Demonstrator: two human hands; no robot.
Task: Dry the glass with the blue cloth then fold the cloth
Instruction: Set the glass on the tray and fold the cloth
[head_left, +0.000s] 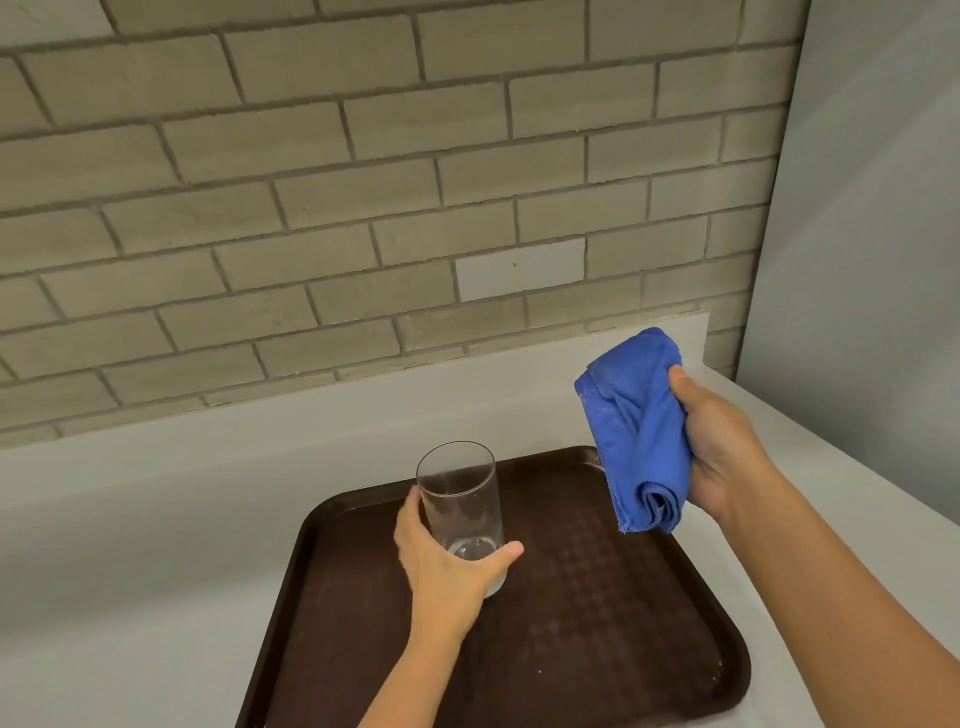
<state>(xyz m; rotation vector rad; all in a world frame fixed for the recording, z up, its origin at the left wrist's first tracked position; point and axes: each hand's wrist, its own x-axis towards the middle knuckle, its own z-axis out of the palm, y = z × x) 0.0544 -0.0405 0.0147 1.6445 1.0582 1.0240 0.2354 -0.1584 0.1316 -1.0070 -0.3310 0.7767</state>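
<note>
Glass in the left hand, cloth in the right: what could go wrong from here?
1. The left hand grips the glass only near its base, so pushing the cloth in could tip or slip it.
2. The cloth is bunched and may not reach the bottom.
3. If it drops, it would probably hit the hard tray underneath.

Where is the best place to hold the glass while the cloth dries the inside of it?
Hold the glass low on its straight wall, near the thick base, coming from the left side, as the left hand does. It is tall, and its open mouth faces up. That leaves the rim free for the blue cloth, bunched in the right hand, to enter from above.
</note>
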